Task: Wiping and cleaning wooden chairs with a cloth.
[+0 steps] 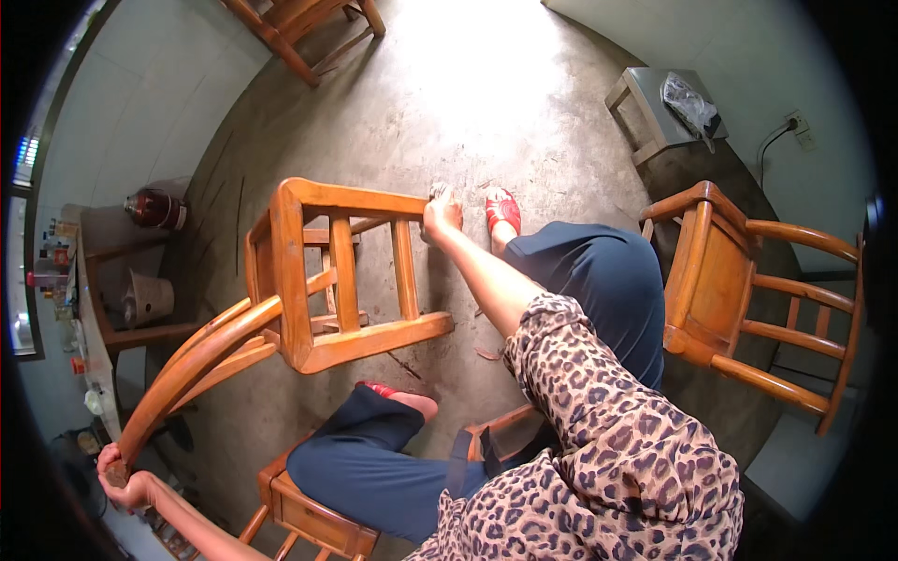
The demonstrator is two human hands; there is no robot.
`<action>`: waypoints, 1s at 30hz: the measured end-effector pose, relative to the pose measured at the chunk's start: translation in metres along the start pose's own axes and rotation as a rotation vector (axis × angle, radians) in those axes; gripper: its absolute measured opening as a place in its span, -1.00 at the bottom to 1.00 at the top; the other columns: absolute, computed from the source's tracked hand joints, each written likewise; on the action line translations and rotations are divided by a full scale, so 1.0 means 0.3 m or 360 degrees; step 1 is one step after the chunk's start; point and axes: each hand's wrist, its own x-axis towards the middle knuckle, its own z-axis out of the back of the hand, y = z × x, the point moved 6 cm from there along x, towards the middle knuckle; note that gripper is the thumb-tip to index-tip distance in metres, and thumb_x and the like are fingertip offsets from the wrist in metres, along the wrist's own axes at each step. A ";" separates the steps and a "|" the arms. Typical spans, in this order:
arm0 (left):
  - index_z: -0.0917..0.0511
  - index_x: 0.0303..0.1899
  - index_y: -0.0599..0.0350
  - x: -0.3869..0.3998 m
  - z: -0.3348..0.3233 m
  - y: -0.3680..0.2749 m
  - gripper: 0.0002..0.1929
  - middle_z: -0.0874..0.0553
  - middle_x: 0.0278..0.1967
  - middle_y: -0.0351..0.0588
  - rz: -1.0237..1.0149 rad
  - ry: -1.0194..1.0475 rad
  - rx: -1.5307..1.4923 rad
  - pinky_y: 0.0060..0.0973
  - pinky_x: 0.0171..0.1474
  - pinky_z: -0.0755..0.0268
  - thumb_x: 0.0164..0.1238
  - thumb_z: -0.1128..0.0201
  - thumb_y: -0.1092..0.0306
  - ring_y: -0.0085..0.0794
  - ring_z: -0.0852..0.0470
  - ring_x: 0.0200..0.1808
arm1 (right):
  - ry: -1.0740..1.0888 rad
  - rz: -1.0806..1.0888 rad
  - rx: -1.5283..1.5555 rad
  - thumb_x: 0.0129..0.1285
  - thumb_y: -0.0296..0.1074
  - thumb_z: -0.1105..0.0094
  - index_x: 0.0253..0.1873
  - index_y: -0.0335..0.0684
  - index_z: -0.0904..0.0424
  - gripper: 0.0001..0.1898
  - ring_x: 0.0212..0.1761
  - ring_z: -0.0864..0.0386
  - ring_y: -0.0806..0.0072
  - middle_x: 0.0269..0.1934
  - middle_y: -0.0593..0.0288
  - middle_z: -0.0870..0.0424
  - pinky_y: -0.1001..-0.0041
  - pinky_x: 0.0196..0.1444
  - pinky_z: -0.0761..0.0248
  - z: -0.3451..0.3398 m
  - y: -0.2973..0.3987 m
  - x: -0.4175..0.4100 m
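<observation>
A varnished wooden chair [295, 280] is tipped over in front of me, its legs pointing right and its curved back reaching to the lower left. My left hand [125, 478] grips the end of a curved back post. My right hand [443, 216] is closed at the end of the upper leg. Something small and greyish shows by its fingers; what it is cannot be told. The chair lies between my knees and the left wall, above a red slipper [379, 389].
Another wooden chair [708, 280] stands at right, one more [302, 21] at top left. I sit on a wooden seat [316, 515]. A stool [673, 133] bears a plastic bag [687, 102]. By the left wall are a red thermos-like vessel [158, 209] and a pale bucket [149, 298].
</observation>
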 end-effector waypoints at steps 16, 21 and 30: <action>-0.55 -0.38 0.26 -0.216 -0.008 -0.055 -0.71 -0.61 -0.37 -0.01 0.0462 -0.0486 0.0111 -0.36 -0.08 -0.50 0.35 0.08 0.29 -0.24 -0.59 -0.28 | 0.0882 0.0341 0.1173 0.26 -0.52 -0.06 -0.15 -0.29 -0.55 -0.89 -0.43 -0.52 0.50 -0.35 0.21 -0.61 0.46 -0.35 -0.44 -0.098 0.323 -0.092; -0.55 -0.38 0.24 -0.325 0.102 -0.074 -0.73 -0.61 -0.37 0.00 0.0499 -0.0549 0.0331 -0.35 -0.10 -0.51 0.34 0.07 0.30 -0.24 -0.60 -0.29 | 0.1130 0.0759 0.0532 0.10 -0.41 -0.12 -0.14 -0.31 -0.60 -0.77 -0.17 -0.58 0.41 -0.27 0.12 -0.66 0.36 -0.09 -0.44 0.157 0.628 -0.361; -0.53 -0.46 0.21 -0.340 -0.053 -0.166 -0.72 -0.59 -0.42 -0.04 0.0753 -0.0691 0.0114 -0.43 -0.13 -0.47 0.37 0.03 0.30 -0.30 -0.59 -0.32 | 0.0639 0.1821 -0.0158 0.18 -0.26 -0.22 -0.05 -0.33 -0.49 -0.68 0.08 -0.40 -0.05 -0.05 -0.17 -0.47 0.08 0.17 -0.29 0.161 0.579 -1.055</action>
